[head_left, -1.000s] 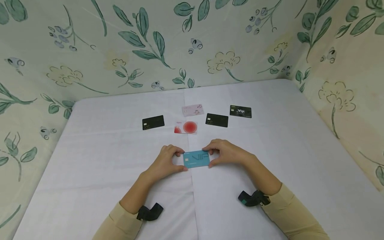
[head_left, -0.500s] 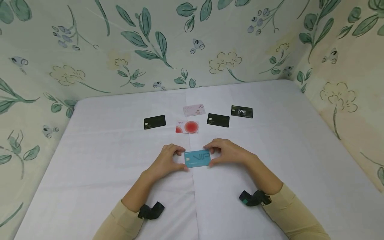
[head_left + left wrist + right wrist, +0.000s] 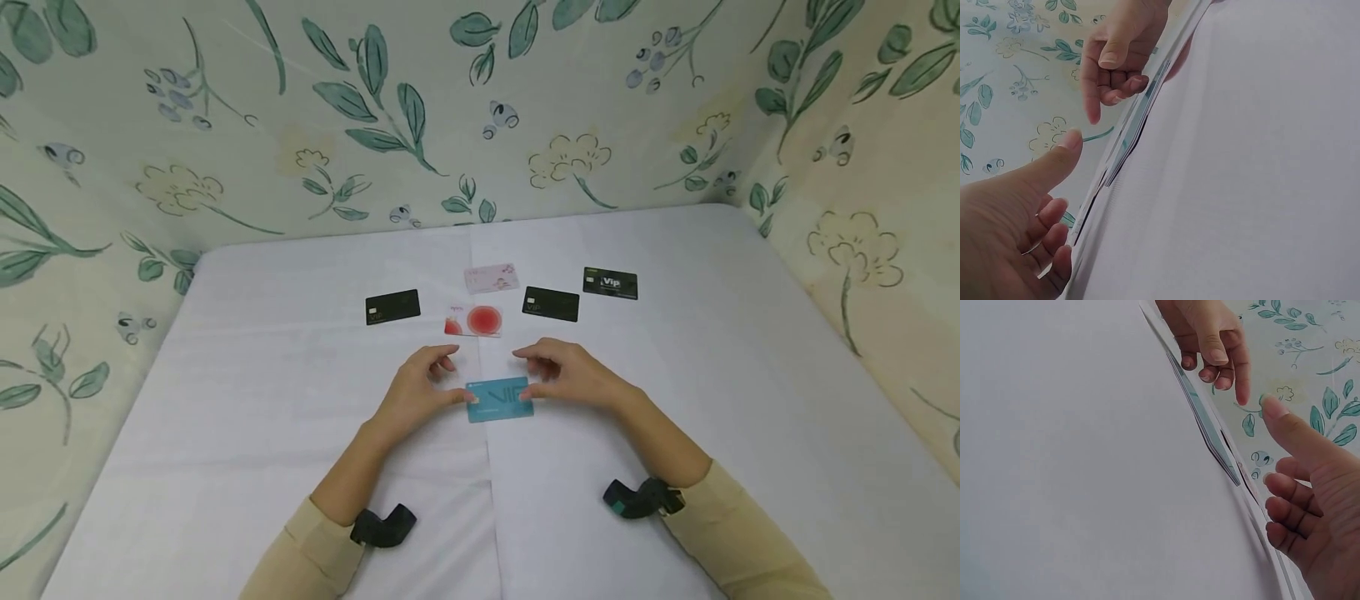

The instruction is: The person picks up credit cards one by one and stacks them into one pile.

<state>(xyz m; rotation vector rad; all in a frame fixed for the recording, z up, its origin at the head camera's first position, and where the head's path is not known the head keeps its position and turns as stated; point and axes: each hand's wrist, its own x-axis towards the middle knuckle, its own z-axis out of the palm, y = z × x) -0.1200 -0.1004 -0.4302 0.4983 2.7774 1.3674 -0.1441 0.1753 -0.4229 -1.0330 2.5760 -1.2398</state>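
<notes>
Blue card (image 3: pixel 498 406); left hand (image 3: pixel 420 385), right hand (image 3: pixel 570 372) alongside

White-cloth tabletop (image 3: pixel 247 367), far half: black VIP card (image 3: pixel 393 307) leftmost, pink card (image 3: pixel 491 278) nearest far edge, red-circle card (image 3: pixel 484 320) just below, second black VIP card (image 3: pixel 551 304), glossy Vip card (image 3: pixel 611 283) toward far right corner. Floral backdrop (image 3: pixel 247 158) lines far edge.

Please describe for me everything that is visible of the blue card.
The blue card is rectangular and plastic-looking, with large darker VIP lettering, partly hidden. It lies flat, slightly turned, atop what looks like a thin stack on the white cloth. In the wrist views, the left hand and right hand appear clear of it.
</notes>
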